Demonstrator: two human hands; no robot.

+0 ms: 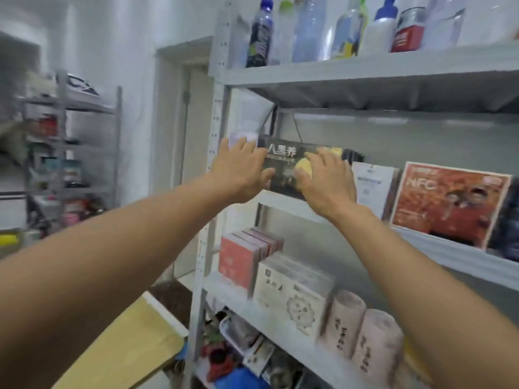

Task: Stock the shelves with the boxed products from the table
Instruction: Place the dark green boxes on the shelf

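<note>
A black box (283, 164) with pale lettering and a yellow picture stands on the middle shelf (286, 204) of the grey metal rack, at its left end. My left hand (241, 167) grips the box's left end. My right hand (325, 181) presses on its right front, fingers spread over the yellow picture. To the box's right stand a white box (370, 186) and a large red box (449, 203) on the same shelf.
Several bottles (309, 29) fill the top shelf. Red boxes (238, 259), cream boxes (292, 293) and pink rolls (365, 338) sit on the shelf below. A tan table corner (126, 346) lies at lower left. A second rack (67, 153) stands far left.
</note>
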